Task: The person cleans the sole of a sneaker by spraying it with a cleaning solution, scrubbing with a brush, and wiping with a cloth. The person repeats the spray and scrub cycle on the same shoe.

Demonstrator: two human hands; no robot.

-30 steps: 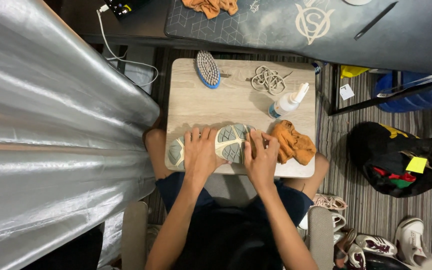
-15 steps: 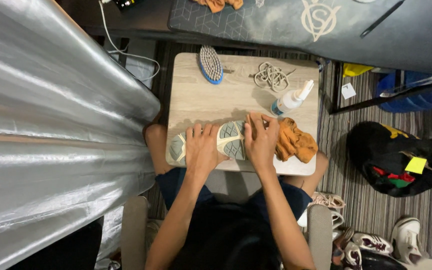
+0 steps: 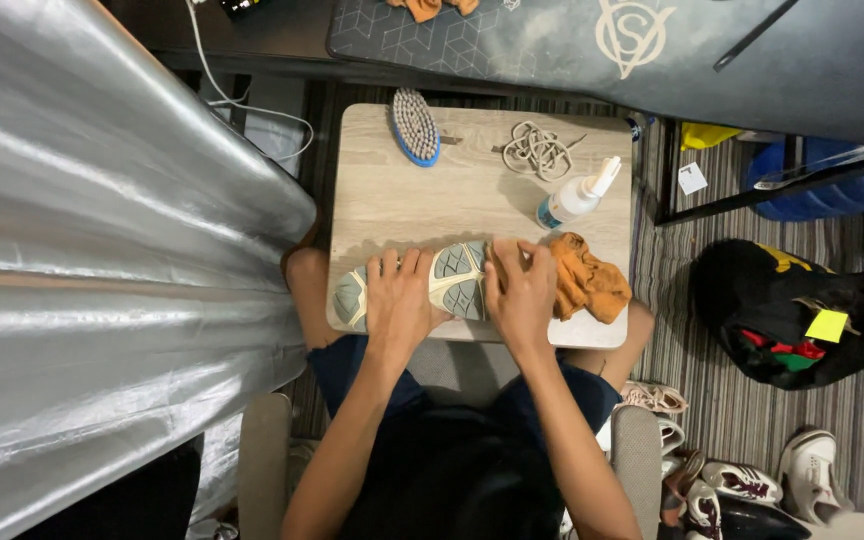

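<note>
A sneaker (image 3: 457, 280) lies sole-up along the near edge of a small wooden table (image 3: 472, 195); its sole is grey and pale green. My left hand (image 3: 399, 300) presses down over the middle of the sole and holds the shoe. My right hand (image 3: 520, 290) rests on the toe end, fingers curled over it, beside an orange cloth (image 3: 584, 287) that it touches. Whether the right hand pinches the cloth is hidden.
A blue scrub brush (image 3: 415, 127), a coil of pale laces (image 3: 537, 150) and a white spray bottle (image 3: 577, 195) lie on the table's far half. A silver sheet (image 3: 102, 260) fills the left. A black bag (image 3: 792, 315) and several shoes (image 3: 742, 480) lie right.
The right hand has shifted slightly toward the shoe's toe end and the orange cloth. The left hand and shoe stay in place.
</note>
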